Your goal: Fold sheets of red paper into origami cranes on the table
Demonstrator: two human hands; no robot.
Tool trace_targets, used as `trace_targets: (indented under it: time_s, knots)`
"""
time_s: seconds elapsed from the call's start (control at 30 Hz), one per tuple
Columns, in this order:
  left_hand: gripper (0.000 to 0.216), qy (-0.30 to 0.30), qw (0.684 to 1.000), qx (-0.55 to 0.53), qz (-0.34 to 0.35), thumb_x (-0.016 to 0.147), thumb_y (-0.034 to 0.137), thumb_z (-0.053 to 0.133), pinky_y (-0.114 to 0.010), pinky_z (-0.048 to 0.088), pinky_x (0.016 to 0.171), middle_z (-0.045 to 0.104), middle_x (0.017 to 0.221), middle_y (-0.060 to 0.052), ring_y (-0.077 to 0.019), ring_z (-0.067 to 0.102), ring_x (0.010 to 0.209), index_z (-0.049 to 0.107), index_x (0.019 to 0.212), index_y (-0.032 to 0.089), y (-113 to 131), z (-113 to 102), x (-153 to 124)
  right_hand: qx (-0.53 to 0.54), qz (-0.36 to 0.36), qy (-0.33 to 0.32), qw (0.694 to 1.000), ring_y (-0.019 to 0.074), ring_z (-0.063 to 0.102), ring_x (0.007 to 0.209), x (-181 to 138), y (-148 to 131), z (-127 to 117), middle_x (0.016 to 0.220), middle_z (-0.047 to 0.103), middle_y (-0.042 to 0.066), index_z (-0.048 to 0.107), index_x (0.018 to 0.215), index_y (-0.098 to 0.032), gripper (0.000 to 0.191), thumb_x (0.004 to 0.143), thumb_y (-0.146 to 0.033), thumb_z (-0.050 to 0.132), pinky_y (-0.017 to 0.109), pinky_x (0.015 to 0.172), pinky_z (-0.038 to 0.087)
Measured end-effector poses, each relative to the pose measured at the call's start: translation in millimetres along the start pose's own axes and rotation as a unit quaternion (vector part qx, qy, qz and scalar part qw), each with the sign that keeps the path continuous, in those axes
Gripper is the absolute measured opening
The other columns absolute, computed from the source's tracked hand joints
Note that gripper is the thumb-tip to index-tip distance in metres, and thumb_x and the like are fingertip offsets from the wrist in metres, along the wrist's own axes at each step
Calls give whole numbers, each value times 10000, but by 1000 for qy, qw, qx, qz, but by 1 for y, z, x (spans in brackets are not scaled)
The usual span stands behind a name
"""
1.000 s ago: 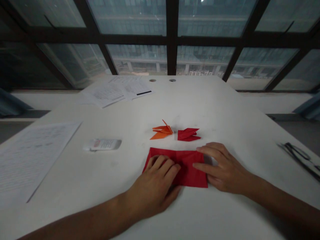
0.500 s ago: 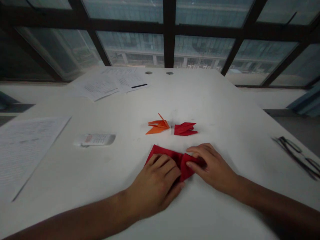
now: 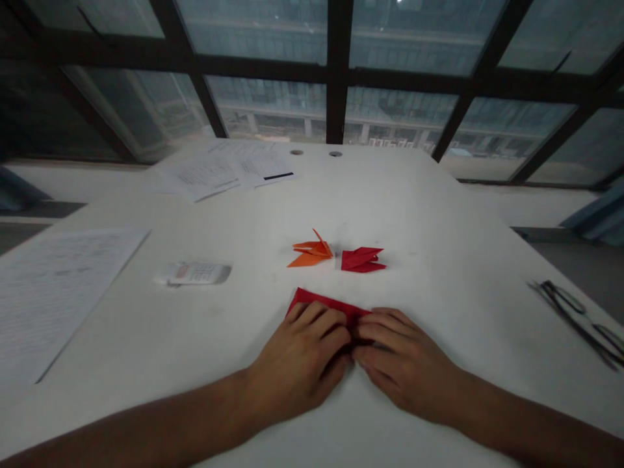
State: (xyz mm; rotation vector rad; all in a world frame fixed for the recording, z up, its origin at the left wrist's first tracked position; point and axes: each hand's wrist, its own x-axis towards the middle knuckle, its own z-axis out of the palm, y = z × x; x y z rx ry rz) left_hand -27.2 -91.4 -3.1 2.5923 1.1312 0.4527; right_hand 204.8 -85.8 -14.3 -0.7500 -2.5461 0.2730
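A folded sheet of red paper [image 3: 325, 299] lies on the white table, mostly covered by my hands. My left hand [image 3: 305, 357] rests over its left part, fingers curled and pressing it down. On the right part lies my right hand [image 3: 402, 364], its bent fingers closed on the paper, with the fingertips of both hands almost meeting. Just beyond the sheet sit an orange folded paper figure [image 3: 312, 252] and a red folded paper figure [image 3: 361, 259], end to end. The folds under my fingers are hidden.
A white packet with print [image 3: 199, 273] lies to the left. Printed sheets [image 3: 68, 292] cover the table's left edge, and more papers [image 3: 214, 172] lie at the back. Eyeglasses [image 3: 580, 318] rest near the right edge. Windows [image 3: 273, 107] stand behind the table.
My right hand has brought the raised right flap of the red paper down and inward, and now presses flat beside my left hand. The left hand stays on the paper. The view has tilted slightly.
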Motion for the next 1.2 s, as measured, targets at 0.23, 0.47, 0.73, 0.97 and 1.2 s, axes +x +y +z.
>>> trace_targets:
  time_s: [0.23, 0.47, 0.73, 0.97, 1.2]
  knots:
    - [242, 26, 999, 27, 5, 944, 369, 631, -461, 483, 928, 673, 1201, -55, -283, 559, 1076, 652, 1135, 223, 0, -1, -1, 140, 80, 98, 982, 202, 659, 1131, -3, 10, -4, 1206, 723, 65, 685, 1111, -238, 227, 962, -103, 580, 379, 1004, 552]
    - [400, 77, 988, 98, 95, 968, 158, 519, -426, 579, 888, 712, 1082, -89, -252, 650, 986, 560, 1365, 174, -13, -1, -6, 202, 210, 221, 931, 231, 631, 1154, -4, 30, -2, 1197, 668, 75, 653, 1080, -271, 147, 981, -189, 583, 434, 1016, 514]
    - [326, 212, 952, -222, 6, 1013, 88, 429, -250, 571, 768, 653, 1039, -56, -138, 641, 901, 654, 1198, 235, -4, -19, -4, 316, 265, 207, 887, 251, 591, 1257, -3, 38, 0, 1395, 604, 100, 528, 1383, -299, 382, 1008, -355, 582, 460, 1082, 489]
    - [425, 216, 925, -307, -56, 1048, 209, 454, -347, 588, 928, 619, 1310, -83, -195, 634, 1133, 531, 1454, 305, -4, -16, -3, 510, 309, 158, 787, 212, 733, 956, 2, 35, -10, 1116, 754, 56, 504, 1441, -306, 436, 1034, -458, 534, 352, 864, 582]
    - [287, 129, 972, -187, -53, 1013, 242, 495, -387, 592, 885, 678, 1067, -66, -219, 669, 987, 666, 1242, 273, -10, -3, -2, 562, 331, 145, 744, 139, 724, 775, 8, 36, -4, 981, 767, -10, 657, 1071, -250, 195, 921, -349, 733, 204, 676, 525]
